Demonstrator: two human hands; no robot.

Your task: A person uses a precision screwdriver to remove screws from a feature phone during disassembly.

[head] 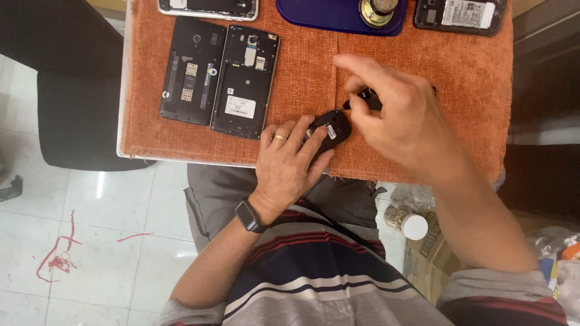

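The left hand (289, 158) lies flat with its fingers pressed down on a small black device (329, 130), an oval, smooth plastic piece with a pale sticker on top, pinning it against the orange cloth (314, 72). The device's long axis runs diagonally, its rounded far end pointing up and to the right, away from the person. The right hand (402, 118) is pinched shut on a screwdriver (365, 98) with a dark handle, whose tip meets the upper edge of the device; the shaft slants down and to the left. One gold ring sits on the left hand and one dark watch (249, 216) on that wrist. The cloth is coarse, woven and frayed at its near edge, and the device rests close to that edge. To the left of the device lie two opened black phones (219, 78) side by side, flat rectangles with bare insides and white labels. Beyond the device, at the cloth's far edge, there are two more opened phones, one on the left (208, 7) and one on the right (459, 15), and between them a single dark blue tray (314, 15) holding a round brass-coloured part (376, 11).
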